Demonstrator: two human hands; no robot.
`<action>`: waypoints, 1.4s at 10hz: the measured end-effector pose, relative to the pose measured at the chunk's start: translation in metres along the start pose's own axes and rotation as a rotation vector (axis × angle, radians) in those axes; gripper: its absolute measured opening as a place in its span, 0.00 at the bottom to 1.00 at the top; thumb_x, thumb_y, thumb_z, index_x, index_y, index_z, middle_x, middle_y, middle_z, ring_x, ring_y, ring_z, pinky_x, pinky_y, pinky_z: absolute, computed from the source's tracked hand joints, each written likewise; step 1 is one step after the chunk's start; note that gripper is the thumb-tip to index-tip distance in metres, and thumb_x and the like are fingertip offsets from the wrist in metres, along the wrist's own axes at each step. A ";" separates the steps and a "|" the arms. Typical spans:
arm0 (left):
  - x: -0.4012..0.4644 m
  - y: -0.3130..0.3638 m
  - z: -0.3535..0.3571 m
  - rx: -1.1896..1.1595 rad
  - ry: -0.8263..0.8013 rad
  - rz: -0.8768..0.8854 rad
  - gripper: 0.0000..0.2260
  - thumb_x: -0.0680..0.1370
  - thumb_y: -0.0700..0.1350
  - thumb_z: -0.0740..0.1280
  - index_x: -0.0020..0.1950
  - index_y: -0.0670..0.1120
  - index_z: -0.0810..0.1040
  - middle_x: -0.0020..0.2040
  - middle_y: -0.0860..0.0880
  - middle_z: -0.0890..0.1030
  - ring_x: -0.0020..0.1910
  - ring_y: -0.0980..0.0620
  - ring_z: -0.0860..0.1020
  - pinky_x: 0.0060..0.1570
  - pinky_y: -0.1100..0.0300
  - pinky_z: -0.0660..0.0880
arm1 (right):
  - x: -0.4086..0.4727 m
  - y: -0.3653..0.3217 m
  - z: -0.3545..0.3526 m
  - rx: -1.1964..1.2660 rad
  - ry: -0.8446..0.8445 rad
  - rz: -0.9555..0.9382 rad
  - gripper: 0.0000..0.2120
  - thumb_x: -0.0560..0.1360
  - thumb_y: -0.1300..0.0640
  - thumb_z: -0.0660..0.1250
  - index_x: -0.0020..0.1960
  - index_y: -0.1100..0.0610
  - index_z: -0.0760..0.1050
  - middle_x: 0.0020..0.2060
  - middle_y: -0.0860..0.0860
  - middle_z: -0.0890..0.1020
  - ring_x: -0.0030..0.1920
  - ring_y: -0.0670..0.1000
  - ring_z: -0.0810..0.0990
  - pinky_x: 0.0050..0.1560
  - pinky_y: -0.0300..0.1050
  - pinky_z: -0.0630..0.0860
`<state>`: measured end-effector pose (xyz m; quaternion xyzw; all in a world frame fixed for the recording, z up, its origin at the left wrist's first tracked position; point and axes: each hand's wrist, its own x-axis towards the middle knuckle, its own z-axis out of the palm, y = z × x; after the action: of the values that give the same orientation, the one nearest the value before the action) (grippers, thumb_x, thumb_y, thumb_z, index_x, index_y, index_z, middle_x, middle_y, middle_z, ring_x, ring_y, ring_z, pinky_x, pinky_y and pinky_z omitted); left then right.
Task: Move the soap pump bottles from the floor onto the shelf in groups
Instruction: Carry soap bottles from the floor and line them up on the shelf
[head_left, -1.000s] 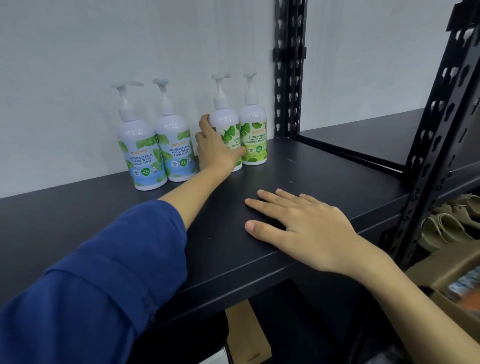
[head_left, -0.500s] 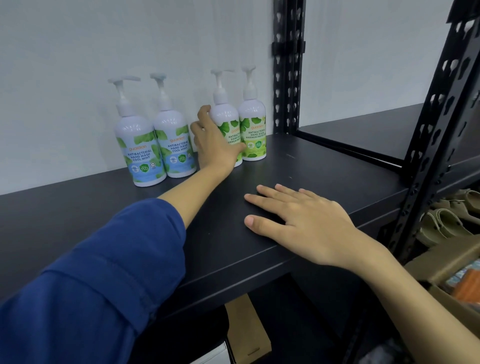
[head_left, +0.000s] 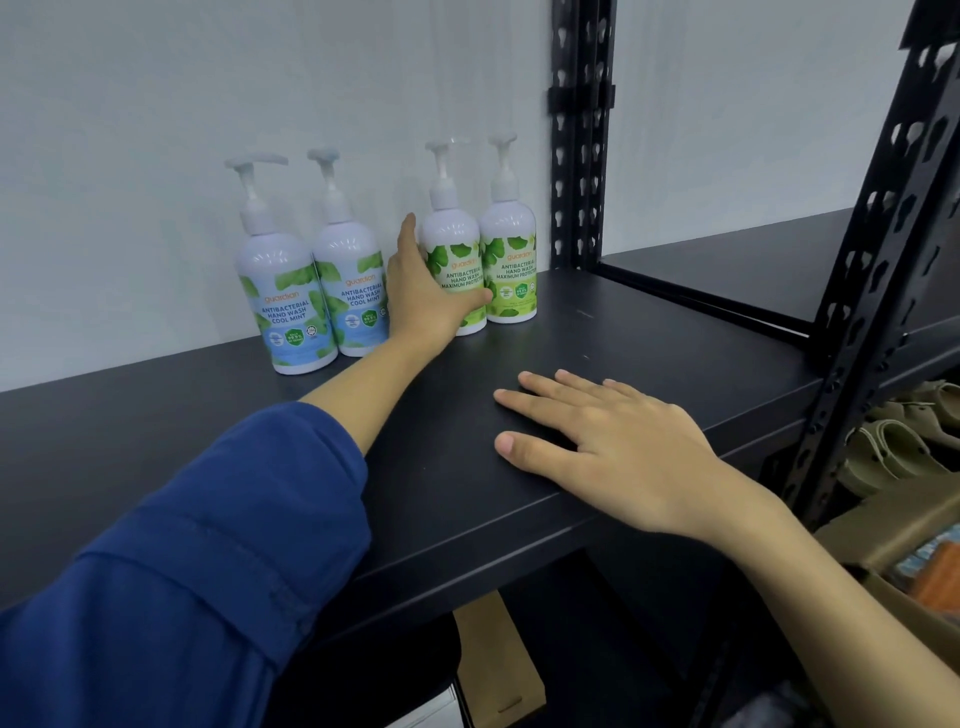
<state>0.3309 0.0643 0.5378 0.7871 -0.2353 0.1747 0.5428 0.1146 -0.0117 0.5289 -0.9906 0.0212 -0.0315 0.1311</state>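
Here, left hand (head_left: 426, 301) seemingly gripping green-label bottle (head_left: 457, 270) — right hand (head_left: 613, 441) spread flat nearby

Shelf (head_left: 649, 332): black board, carrying four upright pump bottles against the wall.
Blue pair (head_left: 311, 301): standing touching, left.
Green pair (head_left: 480, 265): standing touching, right, near the post.
Right hand (head_left: 618, 447): lying flat near the front edge.

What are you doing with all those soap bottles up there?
A person is lining up soap pump bottles on a black shelf. Four stand upright by the wall: two blue-label bottles side by side, then two green-label bottles side by side. The left hand holds the nearer green-label bottle, thumb across its front. The right hand rests flat on the shelf.
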 end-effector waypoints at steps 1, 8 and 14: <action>-0.002 0.004 0.004 0.063 0.057 0.000 0.45 0.63 0.39 0.79 0.74 0.47 0.57 0.64 0.43 0.69 0.62 0.46 0.71 0.62 0.53 0.70 | 0.000 0.000 0.000 -0.003 0.001 -0.002 0.28 0.74 0.31 0.43 0.74 0.34 0.51 0.75 0.35 0.50 0.75 0.39 0.46 0.75 0.43 0.44; -0.006 0.008 -0.003 0.175 -0.052 -0.048 0.46 0.68 0.41 0.76 0.77 0.45 0.49 0.69 0.42 0.68 0.68 0.44 0.68 0.67 0.49 0.67 | 0.001 0.001 0.002 -0.012 0.003 -0.015 0.27 0.75 0.32 0.44 0.74 0.34 0.51 0.75 0.36 0.50 0.75 0.40 0.47 0.74 0.43 0.44; -0.093 0.081 -0.085 0.872 -0.359 0.275 0.08 0.76 0.38 0.60 0.37 0.40 0.67 0.38 0.41 0.70 0.39 0.42 0.70 0.37 0.54 0.67 | -0.020 -0.013 -0.005 0.065 0.120 0.103 0.24 0.80 0.40 0.52 0.73 0.46 0.64 0.73 0.48 0.66 0.73 0.53 0.62 0.68 0.53 0.61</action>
<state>0.2072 0.1365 0.5804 0.9203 -0.3319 0.1887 0.0852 0.0949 0.0004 0.5358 -0.9798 0.0789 -0.0849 0.1632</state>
